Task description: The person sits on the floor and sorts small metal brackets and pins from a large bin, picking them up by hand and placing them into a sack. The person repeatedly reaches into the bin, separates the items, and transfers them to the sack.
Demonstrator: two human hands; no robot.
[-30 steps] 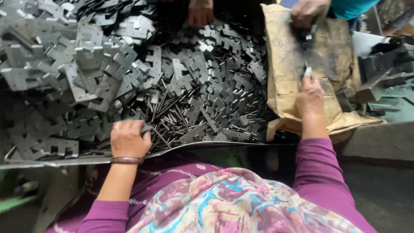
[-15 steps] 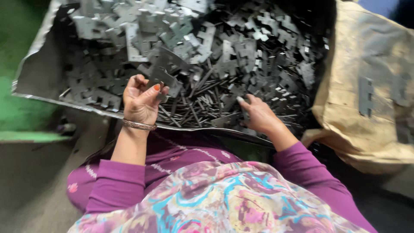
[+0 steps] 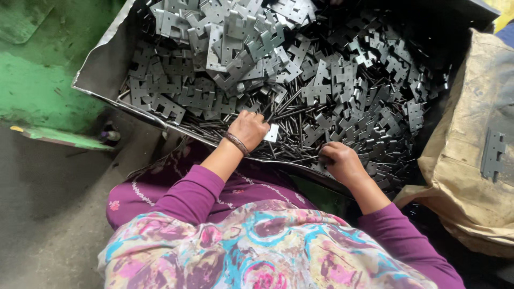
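Against the near rim of a big metal tray [image 3: 101, 80], both of the person's hands are down among loose metal parts; the tray is heaped with flat grey notched hinge plates [image 3: 235, 48] towards its far side, and a layer of thin dark pins [image 3: 292, 115] lies along the near side. The left hand [image 3: 249, 128], with a bangle [image 3: 236, 143] at the wrist, rests on the pins with its fingers curled in; a small pale plate [image 3: 272, 132] shows at its fingertips and seems pinched there, though the grip itself is hidden behind the knuckles. The right hand [image 3: 340, 160] sits lower and further right, just inside the rim, knuckles up and fingers bent down into the pins and plates (whether they close on anything I cannot tell); the two hands are apart, with pins between them. Purple sleeves [image 3: 187, 195] run back to a patterned cloth [image 3: 257, 251] across the lap. To the right of the tray, touching its corner, slumps a tan sack [image 3: 471, 176]; one long plate with holes [image 3: 492, 152] lies flat on it. Left of the tray stands a green painted surface [image 3: 37, 80], worn and scuffed, above a grey floor [image 3: 48, 214].
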